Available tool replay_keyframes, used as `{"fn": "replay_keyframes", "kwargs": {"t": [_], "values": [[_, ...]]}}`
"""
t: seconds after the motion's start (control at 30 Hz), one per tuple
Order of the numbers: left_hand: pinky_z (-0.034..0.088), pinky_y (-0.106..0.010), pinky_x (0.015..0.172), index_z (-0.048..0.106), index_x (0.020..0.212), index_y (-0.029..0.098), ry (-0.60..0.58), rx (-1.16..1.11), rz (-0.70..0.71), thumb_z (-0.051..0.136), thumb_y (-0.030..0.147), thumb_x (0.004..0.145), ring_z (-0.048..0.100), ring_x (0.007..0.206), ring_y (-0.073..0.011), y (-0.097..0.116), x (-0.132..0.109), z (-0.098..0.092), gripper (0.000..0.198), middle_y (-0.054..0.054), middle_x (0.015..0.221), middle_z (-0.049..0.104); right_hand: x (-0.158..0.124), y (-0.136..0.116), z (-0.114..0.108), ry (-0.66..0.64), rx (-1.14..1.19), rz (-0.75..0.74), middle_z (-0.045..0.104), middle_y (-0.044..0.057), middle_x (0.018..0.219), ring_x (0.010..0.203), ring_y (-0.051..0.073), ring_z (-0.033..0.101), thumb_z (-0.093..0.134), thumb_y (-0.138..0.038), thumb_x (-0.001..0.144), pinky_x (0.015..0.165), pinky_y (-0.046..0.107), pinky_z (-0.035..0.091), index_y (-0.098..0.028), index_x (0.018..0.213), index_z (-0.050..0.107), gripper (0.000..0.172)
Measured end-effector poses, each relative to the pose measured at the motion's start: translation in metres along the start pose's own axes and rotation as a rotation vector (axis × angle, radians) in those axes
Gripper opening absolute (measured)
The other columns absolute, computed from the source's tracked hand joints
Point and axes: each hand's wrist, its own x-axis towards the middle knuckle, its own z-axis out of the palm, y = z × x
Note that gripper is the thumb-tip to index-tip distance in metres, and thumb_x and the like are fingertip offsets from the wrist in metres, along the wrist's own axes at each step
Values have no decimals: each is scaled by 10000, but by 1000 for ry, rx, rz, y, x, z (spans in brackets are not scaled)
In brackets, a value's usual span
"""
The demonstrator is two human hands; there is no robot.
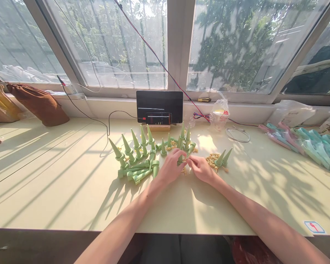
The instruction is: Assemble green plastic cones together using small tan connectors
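My left hand [172, 167] is closed around a green pointed plastic spike [180, 158], which stands up between its fingers. Against it my right hand [200, 168] pinches at the spike's side, where a small yellowish piece seems to show; the fingertips hide most of it. To the left several green plastic spikes [128, 149] stand upright in a row. In front of them lie several green tubes [139, 172]. More upright spikes [187, 137] rise just behind my hands. Right of my right hand, a pile of small yellow plastic pieces [213, 160] lies beside two green spikes [224, 158].
A black tablet [159, 102] leans at the window, with a phone [159, 118] before it. A brown bag [38, 104] lies at the left. At the right are a clear plastic cup [220, 113], a coiled cable [238, 135] and wrapped pastel items [313, 143].
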Motion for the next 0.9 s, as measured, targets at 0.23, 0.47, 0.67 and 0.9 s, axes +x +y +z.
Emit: {"fn": "replay_keyframes", "kwargs": {"t": [0.23, 0.47, 0.67, 0.9], "values": [[511, -318, 785, 611, 988, 216, 7, 17, 9, 626, 125, 844, 611, 896, -188, -1, 0, 0, 170, -36, 1020, 615, 0, 0, 0, 4, -8, -2, 350, -29, 584, 566, 121, 322, 388, -393, 955, 552, 270, 257, -204, 630, 356, 377], [515, -325, 783, 600, 991, 220, 8, 17, 12, 616, 136, 854, 609, 881, -186, -1, -1, 0, 161, -35, 1019, 613, 0, 0, 0, 6, -18, -13, 380, -25, 588, 565, 121, 331, 387, -379, 949, 552, 268, 266, -201, 639, 389, 358], [524, -328, 805, 607, 993, 227, 4, 5, 3, 619, 134, 850, 619, 919, -190, 0, 0, 0, 171, -34, 1031, 621, 0, 0, 0, 12, -2, -5, 371, -26, 592, 566, 118, 323, 394, -397, 949, 548, 267, 269, -202, 633, 369, 372], [545, -349, 867, 465, 1360, 292, 19, -68, -52, 634, 139, 849, 638, 981, -192, -3, 0, 1, 560, -54, 1198, 632, -3, -9, -2, 66, 34, -7, 279, -44, 575, 553, 108, 263, 439, -420, 948, 529, 273, 223, -211, 611, 283, 426]]}}
